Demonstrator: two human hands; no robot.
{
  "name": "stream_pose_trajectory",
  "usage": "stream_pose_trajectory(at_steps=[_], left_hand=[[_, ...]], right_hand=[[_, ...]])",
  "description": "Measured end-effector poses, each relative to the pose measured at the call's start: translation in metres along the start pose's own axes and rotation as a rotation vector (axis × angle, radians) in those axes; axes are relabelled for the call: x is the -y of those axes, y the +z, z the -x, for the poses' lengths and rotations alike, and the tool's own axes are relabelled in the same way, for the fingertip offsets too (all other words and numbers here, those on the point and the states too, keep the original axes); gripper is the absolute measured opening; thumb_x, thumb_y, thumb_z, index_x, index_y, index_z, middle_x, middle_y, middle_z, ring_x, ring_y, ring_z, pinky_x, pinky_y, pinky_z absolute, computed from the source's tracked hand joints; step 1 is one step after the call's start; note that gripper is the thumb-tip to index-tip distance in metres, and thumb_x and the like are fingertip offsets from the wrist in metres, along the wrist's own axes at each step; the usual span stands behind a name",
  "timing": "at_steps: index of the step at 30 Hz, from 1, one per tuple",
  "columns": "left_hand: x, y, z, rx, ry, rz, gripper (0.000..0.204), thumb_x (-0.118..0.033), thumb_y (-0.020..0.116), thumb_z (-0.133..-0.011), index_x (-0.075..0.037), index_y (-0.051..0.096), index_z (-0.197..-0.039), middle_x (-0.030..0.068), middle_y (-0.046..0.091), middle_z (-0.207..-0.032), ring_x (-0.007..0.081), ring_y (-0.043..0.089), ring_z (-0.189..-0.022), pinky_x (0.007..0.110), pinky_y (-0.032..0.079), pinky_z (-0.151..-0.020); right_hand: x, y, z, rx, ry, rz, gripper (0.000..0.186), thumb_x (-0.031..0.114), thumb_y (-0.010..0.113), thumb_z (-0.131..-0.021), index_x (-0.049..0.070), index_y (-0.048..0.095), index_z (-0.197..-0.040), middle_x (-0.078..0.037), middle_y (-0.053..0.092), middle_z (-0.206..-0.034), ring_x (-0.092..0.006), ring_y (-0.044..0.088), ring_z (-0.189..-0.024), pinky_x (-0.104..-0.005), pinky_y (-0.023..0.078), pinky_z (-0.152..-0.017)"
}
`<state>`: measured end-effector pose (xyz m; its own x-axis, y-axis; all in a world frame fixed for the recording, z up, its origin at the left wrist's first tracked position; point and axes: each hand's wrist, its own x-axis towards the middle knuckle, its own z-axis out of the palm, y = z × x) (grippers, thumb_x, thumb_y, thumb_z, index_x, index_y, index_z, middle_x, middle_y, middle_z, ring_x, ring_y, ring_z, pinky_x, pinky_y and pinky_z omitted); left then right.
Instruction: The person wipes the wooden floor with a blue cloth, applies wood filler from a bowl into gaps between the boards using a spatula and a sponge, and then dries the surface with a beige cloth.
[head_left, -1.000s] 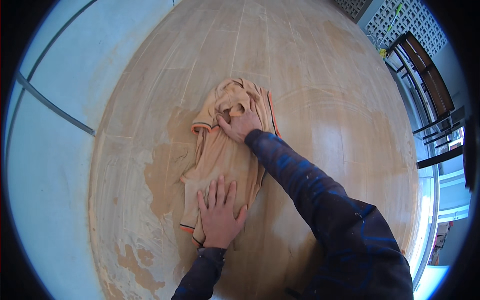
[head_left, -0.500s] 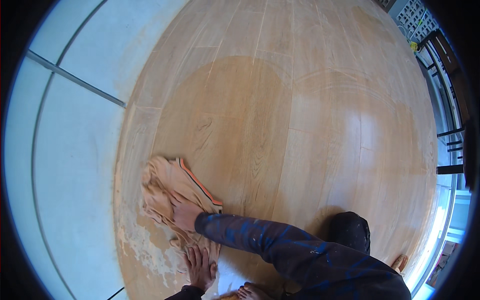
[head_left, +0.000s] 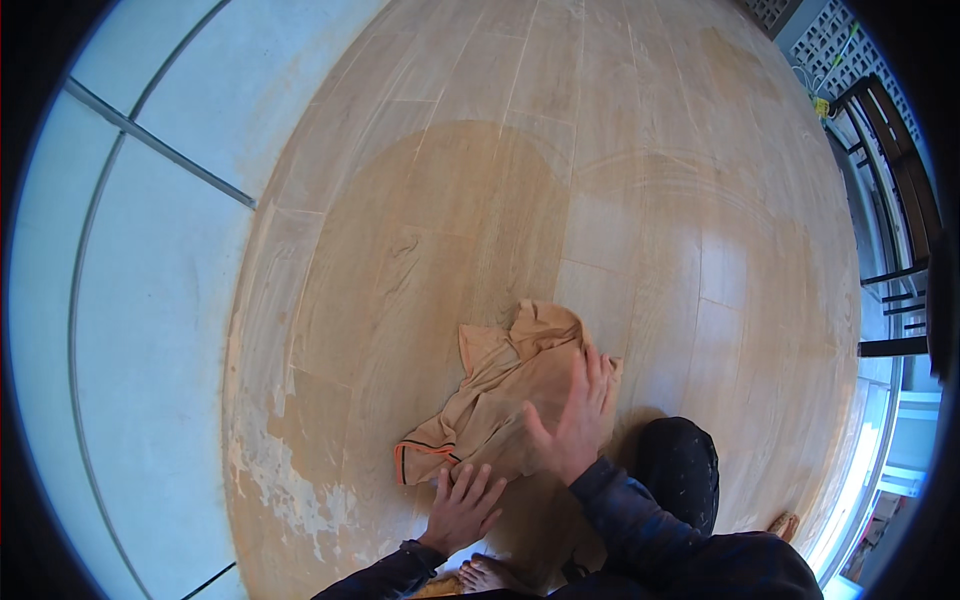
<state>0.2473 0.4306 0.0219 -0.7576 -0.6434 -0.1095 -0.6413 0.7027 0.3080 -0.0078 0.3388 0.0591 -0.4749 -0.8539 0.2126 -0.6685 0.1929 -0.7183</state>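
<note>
A crumpled peach-tan cloth (head_left: 490,400) with dark and orange striped edging lies on the wood-look floor (head_left: 390,300). My right hand (head_left: 575,415) rests on or just over its right part, fingers stretched and apart. Lower down, my left hand (head_left: 462,515) is at the cloth's lower edge, fingers spread; I cannot tell whether it presses on it. My bent knee in dark trousers (head_left: 675,465) is right of the cloth, and a bare foot (head_left: 482,572) shows below my left hand.
Pale panels with dark seams (head_left: 150,330) run along the left. Whitish patchy residue (head_left: 290,485) marks the lower-left floor. Dark wooden furniture (head_left: 890,170) lines the right side, with a lattice panel (head_left: 830,40) and a green pole (head_left: 840,55) at the upper right.
One second ago the cloth lay higher and upright; half a second ago it was at the lower left. It has since swept right with my hands, and my right fingers now show stretched out.
</note>
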Motion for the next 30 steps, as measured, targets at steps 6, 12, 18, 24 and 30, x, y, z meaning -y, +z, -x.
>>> stream_pose_trajectory(at_steps=[6,12,18,24,30], left_hand=[[0.056,-0.004,-0.048,-0.083,-0.256,-0.036,0.07,-0.041,0.059,-0.099,-0.005,0.044,-0.158,0.0266,0.028,-0.17,0.0476,0.019,-0.159,0.071,0.011,-0.125],[0.157,-0.053,-0.136,-0.351,-0.518,0.04,0.069,-0.034,0.043,-0.108,0.002,0.026,-0.165,0.0246,0.019,-0.174,0.0451,0.012,-0.162,0.061,0.007,-0.129],[0.286,-0.104,-0.182,-0.726,-0.599,0.028,0.061,-0.028,0.042,-0.112,0.001,0.028,-0.164,0.0241,0.024,-0.173,0.0423,0.018,-0.161,0.053,0.018,-0.129],[0.336,-0.077,-0.206,-0.842,-0.726,0.066,0.056,-0.017,0.047,-0.108,0.002,0.036,-0.16,0.0264,0.036,-0.166,0.0417,0.033,-0.155,0.053,0.025,-0.128],[0.328,-0.071,-0.219,-0.797,-0.702,0.018,0.054,-0.016,0.047,-0.105,0.0,0.041,-0.157,0.0235,0.043,-0.163,0.0393,0.041,-0.151,0.054,0.027,-0.127]], right_hand=[[-0.015,0.09,0.01,0.462,-0.132,0.443,0.098,0.063,0.065,-0.09,0.008,0.035,-0.165,-0.031,0.024,-0.17,-0.0504,0.019,-0.158,-0.067,0.014,-0.125],[0.002,0.178,-0.16,0.299,-0.458,0.324,0.085,0.061,0.055,-0.097,0.007,0.039,-0.162,-0.026,0.031,-0.168,-0.0444,0.027,-0.157,-0.0604,0.019,-0.127],[0.007,0.185,-0.152,0.305,-0.456,0.381,0.079,0.053,0.054,-0.099,0.005,0.039,-0.161,-0.027,0.03,-0.169,-0.0449,0.026,-0.157,-0.0567,0.02,-0.128],[0.023,0.106,0.027,0.681,-0.345,0.304,0.085,0.052,0.06,-0.094,0.007,0.038,-0.162,-0.026,0.031,-0.168,-0.044,0.024,-0.159,-0.0591,0.02,-0.127],[0.029,0.157,-0.091,0.486,-0.292,0.315,0.091,0.059,0.062,-0.091,0.007,0.039,-0.162,-0.026,0.032,-0.166,-0.044,0.025,-0.158,-0.062,0.019,-0.127]])
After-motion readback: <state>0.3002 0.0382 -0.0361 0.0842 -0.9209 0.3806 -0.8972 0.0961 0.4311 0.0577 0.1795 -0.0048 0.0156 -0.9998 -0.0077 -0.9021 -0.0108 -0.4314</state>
